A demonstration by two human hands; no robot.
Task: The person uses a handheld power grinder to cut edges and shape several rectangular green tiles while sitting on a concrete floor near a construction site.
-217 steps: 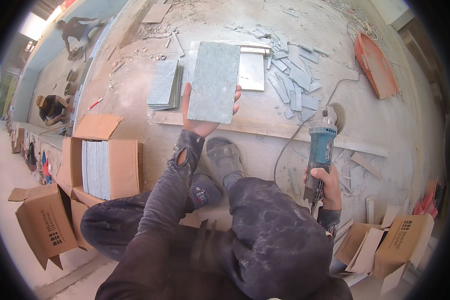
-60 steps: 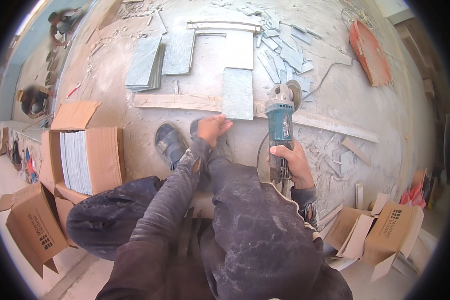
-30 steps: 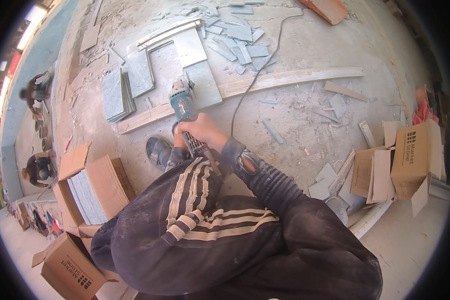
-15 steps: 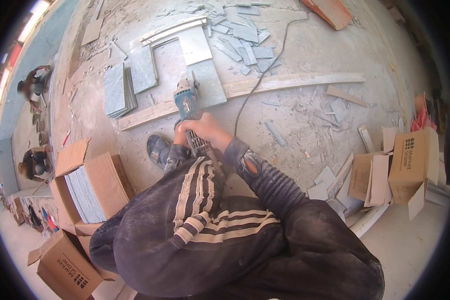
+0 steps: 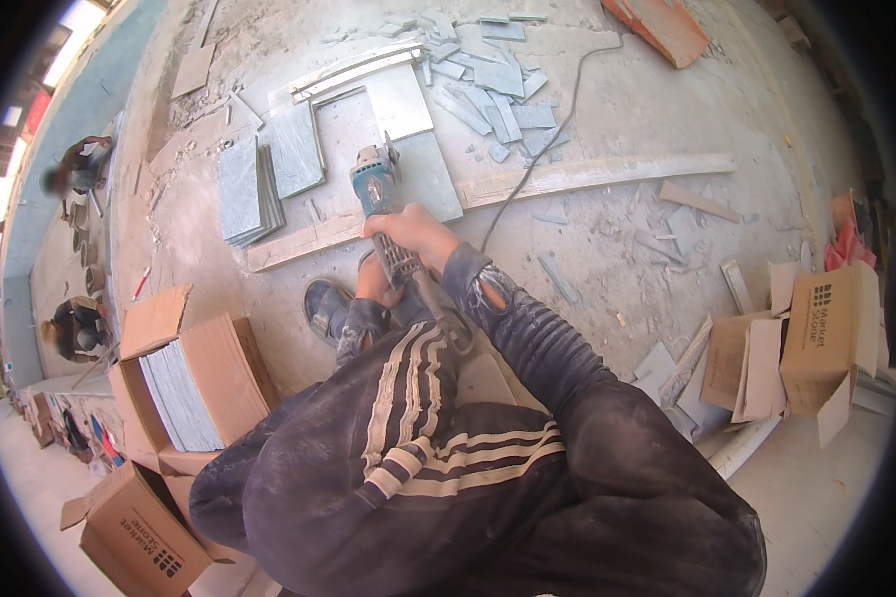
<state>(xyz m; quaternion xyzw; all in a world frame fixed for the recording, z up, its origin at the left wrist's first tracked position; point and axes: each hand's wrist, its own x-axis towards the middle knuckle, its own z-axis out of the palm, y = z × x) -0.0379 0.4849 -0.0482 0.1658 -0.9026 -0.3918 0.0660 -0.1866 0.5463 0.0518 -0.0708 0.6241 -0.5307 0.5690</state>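
Observation:
An angle grinder (image 5: 375, 191) with a blue-green body points away from me, its thin disc (image 5: 392, 149) standing on edge at the far end. My right hand (image 5: 423, 237) wraps over the middle of its body. At the grinder's dark rear part, my left hand (image 5: 376, 283) grips from the left and below, with some fingers hidden behind the tool. The disc is over or beside a grey-green stone tile (image 5: 430, 177) that lies across a long wooden board (image 5: 314, 237); whether it touches the tile I cannot tell. A paler tile (image 5: 400, 104) adjoins it on the far side.
Stacked tiles (image 5: 244, 194) lie left of the grinder. Broken tile pieces (image 5: 498, 85) and a power cord (image 5: 540, 154) are to the far right. Open cardboard boxes stand at left (image 5: 234, 368) and right (image 5: 821, 338). Two people crouch at far left.
My left hand has slid back toward me along the grinder. The whole view has shifted slightly, and the grinder is still over the same tile.

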